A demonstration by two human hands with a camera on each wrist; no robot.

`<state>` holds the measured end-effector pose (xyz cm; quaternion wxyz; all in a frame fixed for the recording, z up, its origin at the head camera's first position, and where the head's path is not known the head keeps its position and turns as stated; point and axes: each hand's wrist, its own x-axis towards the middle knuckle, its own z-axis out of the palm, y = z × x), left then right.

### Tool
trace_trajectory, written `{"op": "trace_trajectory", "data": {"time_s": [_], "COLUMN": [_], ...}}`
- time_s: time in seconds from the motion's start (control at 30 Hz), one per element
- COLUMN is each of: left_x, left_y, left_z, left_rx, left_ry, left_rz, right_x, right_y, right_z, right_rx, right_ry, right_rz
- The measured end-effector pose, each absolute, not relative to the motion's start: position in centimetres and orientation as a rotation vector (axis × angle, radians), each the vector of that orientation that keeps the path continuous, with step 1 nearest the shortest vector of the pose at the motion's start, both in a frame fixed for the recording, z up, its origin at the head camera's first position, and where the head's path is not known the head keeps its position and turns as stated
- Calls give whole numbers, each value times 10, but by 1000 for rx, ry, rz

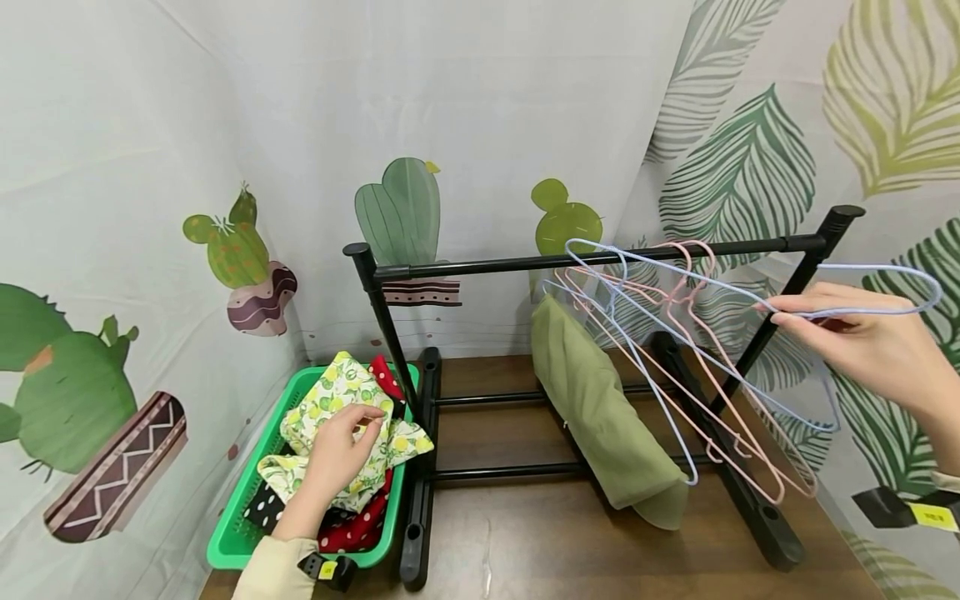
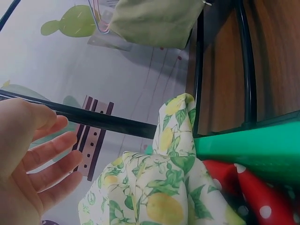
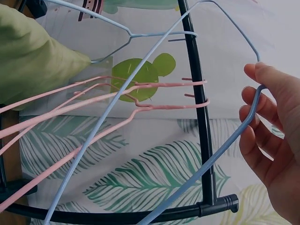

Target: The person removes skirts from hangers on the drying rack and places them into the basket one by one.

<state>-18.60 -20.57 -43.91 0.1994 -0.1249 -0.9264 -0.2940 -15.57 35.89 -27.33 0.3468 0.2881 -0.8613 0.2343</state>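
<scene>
My right hand (image 1: 870, 333) pinches a light blue hanger (image 3: 211, 160) between thumb and fingers, at the right end of the rack. The hanger slants across in front of the others. My left hand (image 1: 341, 454) is over a green basket (image 1: 243, 500), its fingers loosely bent, beside a white cloth with a lemon print (image 2: 164, 206). In the left wrist view its fingers (image 2: 56, 150) are apart from the cloth, with nothing between them. Red and black polka-dot cloths (image 1: 360, 533) lie beneath the lemon cloth.
A black rack (image 1: 480, 267) stands on the brown table (image 1: 525, 542). Several pink hangers (image 1: 720, 350) hang at its right, beside another blue hanger (image 1: 637, 333). An olive green garment (image 1: 600, 408) hangs left of them. A printed curtain (image 1: 487, 100) closes off the back.
</scene>
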Motion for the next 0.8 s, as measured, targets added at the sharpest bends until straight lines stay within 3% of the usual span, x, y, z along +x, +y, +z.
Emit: {"op": "trace_trajectory", "data": {"time_s": [0.8], "left_x": [-192], "left_y": [-196], "left_z": [-447], "left_rx": [-325], "left_ry": [-2545], "left_rz": [-908], "right_x": [-148], "right_y": [380], "right_z": [-296], "right_rx": [670], "right_ry": [-2001], "right_rz": [741]}}
